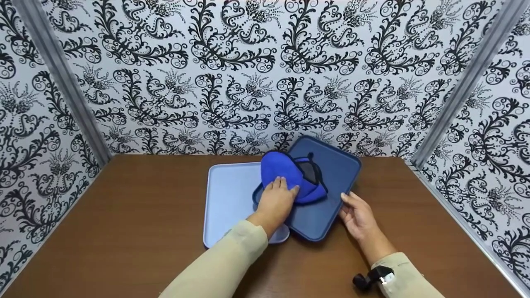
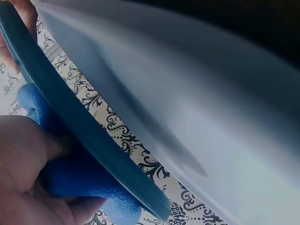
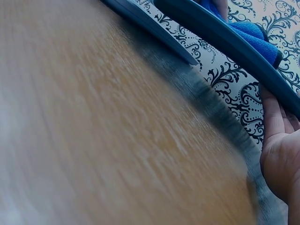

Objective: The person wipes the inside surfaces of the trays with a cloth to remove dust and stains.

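A dark blue tray (image 1: 323,219) is held tilted above the table, its lower right edge gripped by my right hand (image 1: 358,215). In the right wrist view, that hand's fingers (image 3: 274,115) reach under the tray's rim. On the tray's upper face lies a bright blue cloth (image 1: 279,165) with black edging and a dark grey patch, partly folded over. My left hand (image 1: 275,203) presses the cloth against the tray. The left wrist view shows cloth (image 2: 79,176) bunched between thumb and fingers. Below, a light blue tray (image 1: 230,203) lies on the table, partly covered by the dark tray and left arm.
The brown wooden table (image 1: 136,215) extends to both sides of the trays. Behind it stands a white wall (image 1: 232,82) with black scroll patterns, and similar panels close in the left and right. A black strap device (image 1: 372,278) sits on the right sleeve.
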`<state>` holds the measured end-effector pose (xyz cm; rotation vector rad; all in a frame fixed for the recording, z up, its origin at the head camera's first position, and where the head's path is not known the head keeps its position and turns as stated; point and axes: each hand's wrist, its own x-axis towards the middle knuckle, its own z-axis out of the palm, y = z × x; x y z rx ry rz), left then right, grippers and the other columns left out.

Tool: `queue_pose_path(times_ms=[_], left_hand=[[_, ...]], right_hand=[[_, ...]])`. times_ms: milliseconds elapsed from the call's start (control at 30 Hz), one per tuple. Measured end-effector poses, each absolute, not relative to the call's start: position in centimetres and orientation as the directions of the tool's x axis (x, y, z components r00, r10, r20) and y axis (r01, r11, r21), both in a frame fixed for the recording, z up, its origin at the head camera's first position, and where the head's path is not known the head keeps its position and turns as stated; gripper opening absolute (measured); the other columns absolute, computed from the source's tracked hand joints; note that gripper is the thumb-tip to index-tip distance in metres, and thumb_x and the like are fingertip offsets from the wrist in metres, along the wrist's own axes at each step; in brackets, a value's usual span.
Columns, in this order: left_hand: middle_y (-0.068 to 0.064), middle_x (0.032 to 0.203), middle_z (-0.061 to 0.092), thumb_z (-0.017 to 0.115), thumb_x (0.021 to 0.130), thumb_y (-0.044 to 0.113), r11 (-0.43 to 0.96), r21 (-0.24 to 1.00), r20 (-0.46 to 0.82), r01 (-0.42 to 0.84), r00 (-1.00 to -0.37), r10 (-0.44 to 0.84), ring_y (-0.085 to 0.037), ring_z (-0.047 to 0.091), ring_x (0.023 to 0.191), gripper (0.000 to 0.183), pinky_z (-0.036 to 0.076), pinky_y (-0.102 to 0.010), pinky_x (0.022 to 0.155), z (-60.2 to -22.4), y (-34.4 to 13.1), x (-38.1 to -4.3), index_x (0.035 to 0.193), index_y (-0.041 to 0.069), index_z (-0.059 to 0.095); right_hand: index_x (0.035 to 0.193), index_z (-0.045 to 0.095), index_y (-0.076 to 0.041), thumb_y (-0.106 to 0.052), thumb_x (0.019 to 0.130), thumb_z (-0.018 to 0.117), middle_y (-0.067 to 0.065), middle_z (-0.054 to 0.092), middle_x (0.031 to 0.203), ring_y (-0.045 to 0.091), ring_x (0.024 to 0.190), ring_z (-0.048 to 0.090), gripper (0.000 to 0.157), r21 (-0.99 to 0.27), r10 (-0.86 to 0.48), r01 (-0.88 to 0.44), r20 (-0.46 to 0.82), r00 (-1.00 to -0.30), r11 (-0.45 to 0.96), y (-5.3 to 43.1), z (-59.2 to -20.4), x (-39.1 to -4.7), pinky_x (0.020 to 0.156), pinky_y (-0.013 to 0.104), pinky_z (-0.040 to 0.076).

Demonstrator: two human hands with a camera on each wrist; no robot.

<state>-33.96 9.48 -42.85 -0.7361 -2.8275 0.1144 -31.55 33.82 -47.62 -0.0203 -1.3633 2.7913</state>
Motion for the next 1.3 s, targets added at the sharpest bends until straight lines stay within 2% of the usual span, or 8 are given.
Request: queue_pose_path(times_ms=[167, 333, 633, 1000, 1300], left_hand=[[-0.021, 0.151, 0.056, 0.047, 0.105, 0.008, 0.882, -0.112, 0.215, 0.457, -0.856, 0.471, -0.035, 0.052, 0.143, 0.050, 0.048, -0.043, 0.114, -42.9, 9.2, -34.0, 0.147, 0.031, 0.059], [-0.021, 0.149, 0.058, 0.045, 0.105, 0.010, 0.895, -0.041, 0.222, 0.445, -0.869, 0.443, -0.035, 0.052, 0.143, 0.048, 0.049, -0.044, 0.113, -42.7, 9.4, -34.0, 0.145, 0.030, 0.061], [-0.021, 0.143, 0.063, 0.046, 0.105, 0.010, 0.902, 0.018, 0.266, 0.431, -0.872, 0.411, -0.034, 0.058, 0.138, 0.042, 0.053, -0.045, 0.108, -42.4, 10.3, -33.6, 0.139, 0.023, 0.065], [-0.021, 0.146, 0.061, 0.046, 0.105, 0.011, 0.900, 0.049, 0.236, 0.432, -0.881, 0.410, -0.034, 0.056, 0.140, 0.042, 0.051, -0.045, 0.111, -42.6, 11.4, -33.3, 0.142, 0.023, 0.063], [-0.018, 0.150, 0.058, 0.044, 0.106, 0.011, 0.894, 0.062, 0.185, 0.444, -0.885, 0.427, -0.032, 0.054, 0.143, 0.045, 0.049, -0.043, 0.114, -42.4, 12.9, -32.9, 0.145, 0.026, 0.061]], right_hand=[[0.108, 0.071, -0.007, 0.001, 0.107, 0.044, 0.005, 0.078, 0.096, 0.013, 0.086, 0.077, 0.028, -0.790, 0.043, -0.022, -0.005, -0.999, -0.612, 33.8, -47.6, -31.5, 0.080, 0.024, 0.063], [0.108, 0.071, -0.007, 0.001, 0.107, 0.044, 0.005, 0.079, 0.096, 0.012, 0.086, 0.077, 0.028, -0.800, 0.053, -0.022, -0.012, -0.999, -0.599, 33.8, -47.6, -31.5, 0.079, 0.024, 0.062], [0.110, 0.070, -0.008, 0.000, 0.108, 0.043, 0.003, 0.078, 0.098, 0.011, 0.089, 0.076, 0.028, -0.822, 0.045, -0.034, 0.010, -0.999, -0.569, 33.9, -47.8, -31.6, 0.081, 0.024, 0.062], [0.111, 0.070, -0.007, 0.000, 0.108, 0.043, 0.005, 0.078, 0.098, 0.013, 0.089, 0.077, 0.029, -0.822, 0.038, -0.032, 0.012, -0.999, -0.569, 33.8, -47.9, -31.6, 0.081, 0.025, 0.062], [0.108, 0.072, -0.011, -0.001, 0.108, 0.043, 0.002, 0.079, 0.099, 0.011, 0.091, 0.077, 0.031, -0.828, 0.041, -0.034, 0.013, -0.999, -0.560, 33.6, -47.8, -31.7, 0.081, 0.024, 0.062]])
